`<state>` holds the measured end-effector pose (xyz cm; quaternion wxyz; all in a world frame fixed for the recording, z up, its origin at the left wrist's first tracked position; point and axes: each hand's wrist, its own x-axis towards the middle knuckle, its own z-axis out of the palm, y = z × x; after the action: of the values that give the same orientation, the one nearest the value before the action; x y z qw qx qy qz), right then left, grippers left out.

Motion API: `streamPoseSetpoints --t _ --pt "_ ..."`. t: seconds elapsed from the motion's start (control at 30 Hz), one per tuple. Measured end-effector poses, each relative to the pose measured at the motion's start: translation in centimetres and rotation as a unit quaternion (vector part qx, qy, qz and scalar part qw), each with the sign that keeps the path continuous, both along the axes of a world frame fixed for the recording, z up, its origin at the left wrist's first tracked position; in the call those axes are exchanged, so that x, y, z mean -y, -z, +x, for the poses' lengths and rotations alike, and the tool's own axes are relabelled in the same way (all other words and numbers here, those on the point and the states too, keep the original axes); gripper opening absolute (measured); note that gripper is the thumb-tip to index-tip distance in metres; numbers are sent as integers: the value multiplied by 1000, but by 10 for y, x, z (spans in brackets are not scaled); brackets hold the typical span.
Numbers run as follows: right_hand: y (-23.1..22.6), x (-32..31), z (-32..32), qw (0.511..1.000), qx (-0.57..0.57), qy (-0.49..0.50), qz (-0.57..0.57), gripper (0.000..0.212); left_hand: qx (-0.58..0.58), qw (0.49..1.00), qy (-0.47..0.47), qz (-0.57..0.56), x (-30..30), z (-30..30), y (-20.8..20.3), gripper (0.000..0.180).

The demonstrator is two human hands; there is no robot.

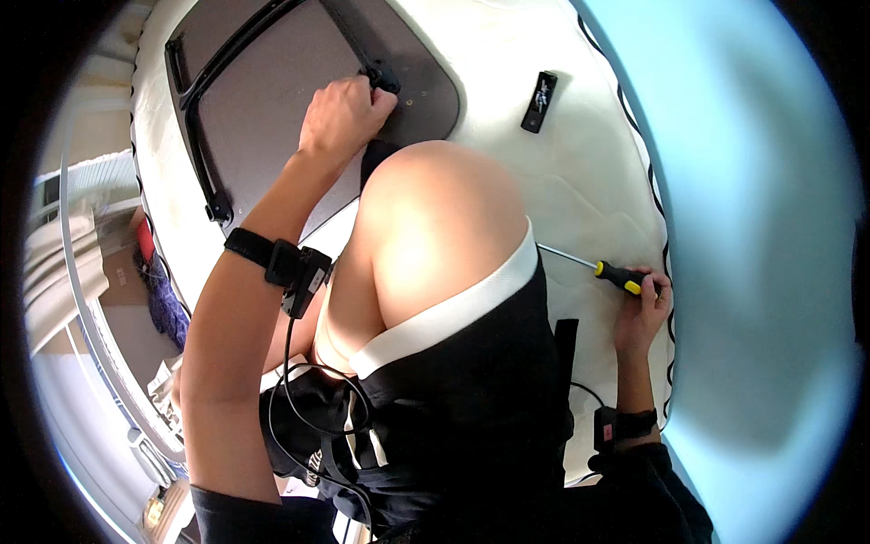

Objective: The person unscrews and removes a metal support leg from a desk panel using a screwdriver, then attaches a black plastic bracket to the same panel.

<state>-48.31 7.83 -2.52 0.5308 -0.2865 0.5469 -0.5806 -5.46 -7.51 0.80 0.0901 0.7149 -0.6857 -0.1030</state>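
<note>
My left hand (344,116) is closed around the end of a black metal leg (379,74) on the underside of a brown folding tabletop (263,100), which lies upside down on a white mattress (544,172). My right hand (642,313) rests on the mattress at the right and grips a screwdriver (616,275) with a yellow and black handle; its thin shaft points left. My bent knee (435,227) sits between the two hands and hides part of the tabletop's near edge.
A small black rectangular object (539,102) lies on the mattress beyond my knee. The black frame bars (195,136) run along the tabletop's left side. A light blue wall (752,227) is at the right. Clutter and a white rail (91,317) are at the left.
</note>
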Motion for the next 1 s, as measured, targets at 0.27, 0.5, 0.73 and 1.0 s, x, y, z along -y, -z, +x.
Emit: streamPoseSetpoints --t 0.27,0.5,0.73,1.0 --pt "4 5 3 1000 23 -18 -5 10 -54 996 -18 73 -8 3 -9 29" --pt "9 4 1 999 18 -12 -31 13 -164 982 1 94 -1 -19 -44 29" --pt "10 3 0 999 8 -31 -37 17 -311 916 100 233 40 -51 -69 32" --pt "16 1 -2 996 5 -47 -70 15 -171 918 205 294 85 -101 -61 38"
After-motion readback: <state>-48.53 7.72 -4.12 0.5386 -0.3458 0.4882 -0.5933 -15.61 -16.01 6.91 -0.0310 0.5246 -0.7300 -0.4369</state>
